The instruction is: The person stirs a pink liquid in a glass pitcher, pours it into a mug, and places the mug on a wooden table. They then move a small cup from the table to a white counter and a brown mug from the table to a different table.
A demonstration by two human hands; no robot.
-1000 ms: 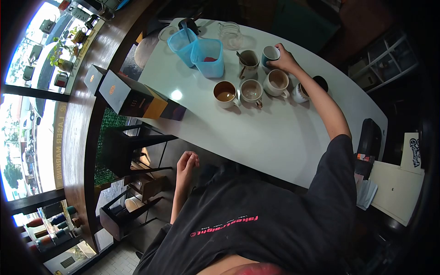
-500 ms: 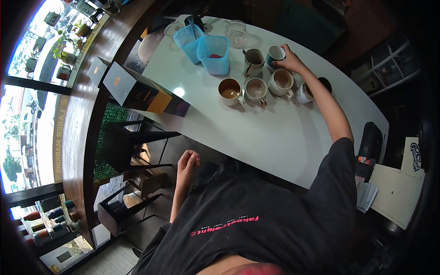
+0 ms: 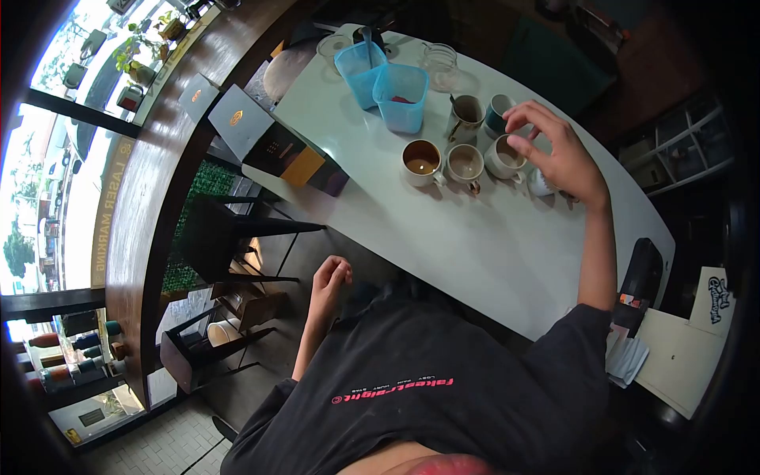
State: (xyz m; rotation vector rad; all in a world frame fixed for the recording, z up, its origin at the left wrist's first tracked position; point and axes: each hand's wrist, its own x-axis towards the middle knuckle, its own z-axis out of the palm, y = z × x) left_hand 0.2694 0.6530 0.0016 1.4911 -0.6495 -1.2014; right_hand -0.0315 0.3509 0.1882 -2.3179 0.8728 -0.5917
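Observation:
My right hand [image 3: 560, 154] hovers over the right end of the group of cups, thumb and fingers apart, holding nothing. Below and beside it are a white cup [image 3: 541, 184] and a pale cup with brown contents [image 3: 504, 161]. Just past the fingertips stands a teal and white cup [image 3: 496, 117]. To the left are a mug with a spoon [image 3: 465, 119], a ribbed-looking pale cup [image 3: 465, 165] and a brown-lined cup [image 3: 421, 165]. My left hand [image 3: 331, 279] hangs off the table's near edge, fingers curled, touching no object; whether something small is inside is hidden.
Two blue plastic containers [image 3: 401, 103] and a glass jar [image 3: 440, 62] stand at the far left of the white table [image 3: 467, 245]. Dark boxes [image 3: 289, 154] lie at its left edge. Black stools [image 3: 214, 237] stand left, a black case [image 3: 642, 265] at right.
My right hand has let go of the teal and white cup and drawn back toward me, its fingers now spread. My left hand stays curled in nearly the same place. The view has shifted slightly.

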